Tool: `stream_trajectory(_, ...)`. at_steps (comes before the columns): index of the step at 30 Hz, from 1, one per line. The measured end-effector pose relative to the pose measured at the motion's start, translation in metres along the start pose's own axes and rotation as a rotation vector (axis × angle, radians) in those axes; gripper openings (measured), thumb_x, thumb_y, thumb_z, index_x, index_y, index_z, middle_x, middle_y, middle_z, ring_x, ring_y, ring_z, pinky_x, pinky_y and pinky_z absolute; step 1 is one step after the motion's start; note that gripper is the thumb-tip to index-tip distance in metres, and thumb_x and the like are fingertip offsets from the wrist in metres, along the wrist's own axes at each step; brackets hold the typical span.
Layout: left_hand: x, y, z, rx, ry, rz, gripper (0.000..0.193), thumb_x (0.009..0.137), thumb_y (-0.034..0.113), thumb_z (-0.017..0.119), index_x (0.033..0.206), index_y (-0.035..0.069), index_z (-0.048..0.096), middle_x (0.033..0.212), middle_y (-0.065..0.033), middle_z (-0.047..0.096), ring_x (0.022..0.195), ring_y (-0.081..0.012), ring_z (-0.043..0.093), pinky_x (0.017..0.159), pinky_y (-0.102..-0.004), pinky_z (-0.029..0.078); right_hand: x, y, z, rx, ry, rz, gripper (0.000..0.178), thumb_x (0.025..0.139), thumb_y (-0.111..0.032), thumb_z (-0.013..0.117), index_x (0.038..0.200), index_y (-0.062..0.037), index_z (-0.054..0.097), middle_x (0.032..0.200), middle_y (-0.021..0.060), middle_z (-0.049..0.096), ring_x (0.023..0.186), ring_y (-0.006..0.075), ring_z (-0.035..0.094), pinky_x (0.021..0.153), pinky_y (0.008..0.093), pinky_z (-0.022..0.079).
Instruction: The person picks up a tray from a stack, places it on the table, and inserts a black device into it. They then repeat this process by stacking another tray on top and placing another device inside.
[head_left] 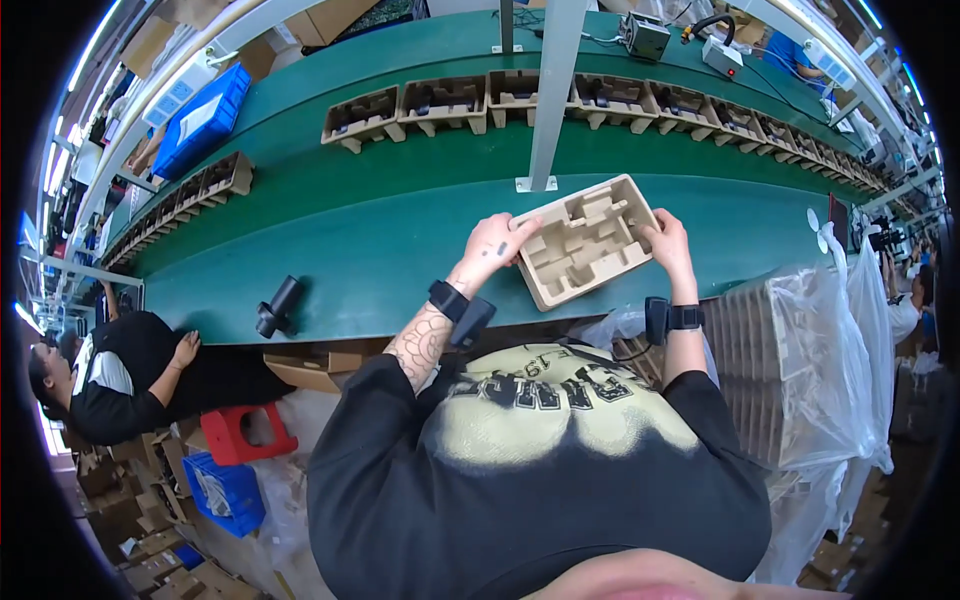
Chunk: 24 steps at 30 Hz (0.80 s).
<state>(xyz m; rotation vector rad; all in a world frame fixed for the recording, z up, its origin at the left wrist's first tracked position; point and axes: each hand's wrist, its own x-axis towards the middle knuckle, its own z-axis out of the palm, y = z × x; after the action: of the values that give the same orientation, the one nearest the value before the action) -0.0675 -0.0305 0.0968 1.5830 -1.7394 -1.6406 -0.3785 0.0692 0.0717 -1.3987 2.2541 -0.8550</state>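
Note:
A tan moulded-pulp tray (588,243) is held tilted over the green bench, its shaped hollows facing me with nothing in them. My left hand (497,243) grips its left end, thumb over the rim and the other fingers hidden behind. On the opposite end, my right hand (670,243) is closed round the edge. Both wrists wear black strapped devices. Off to the left on the bench lies a black cylindrical part (281,306), apart from both hands.
Beyond the bench (400,235), a row of filled pulp trays (445,103) lines the green conveyor. A metal post (556,100) rises just behind my tray. Stacked trays in plastic (765,370) stand at right. A person (120,375) sits at left near a red stool (248,434).

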Motion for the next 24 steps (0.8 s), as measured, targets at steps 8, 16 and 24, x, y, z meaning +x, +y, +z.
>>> stream_trajectory(8,-0.046,0.007,0.018,-0.271,0.12,0.158,0.051,0.084,0.027,0.069,0.119,-0.006,0.049,0.084,-0.0087,0.064,0.07,-0.0149,0.068,0.055,-0.0242,0.054,-0.015,-0.035,-0.051,-0.02,-0.064,-0.169,0.027,0.08,-0.01,0.065,0.105,-0.0005,0.068,0.075,0.0078,0.068,0.066,0.0114,0.061,0.061,0.0269,0.047)
stream_trajectory(16,-0.003,0.034,-0.007,-0.172,0.236,0.493,0.049,0.084,0.009,0.061,0.129,0.0,0.045,0.084,-0.0029,0.061,0.072,-0.0086,0.062,0.062,-0.0228,0.051,-0.006,-0.048,-0.069,0.598,-0.094,-0.146,0.043,0.086,0.0,0.061,0.128,0.0038,0.054,0.091,0.0016,0.067,0.076,0.0048,0.058,0.067,0.0185,0.045)
stream_trajectory(24,-0.056,0.022,-0.037,-0.259,0.231,0.432,0.048,0.08,0.008,0.061,0.125,-0.002,0.048,0.075,-0.0055,0.059,0.067,-0.01,0.057,0.061,-0.028,0.048,-0.037,-0.089,-0.065,0.81,-0.15,-0.243,0.052,0.085,-0.004,0.062,0.133,0.0064,0.045,0.115,0.0143,0.063,0.097,0.0154,0.062,0.085,0.0253,0.049)
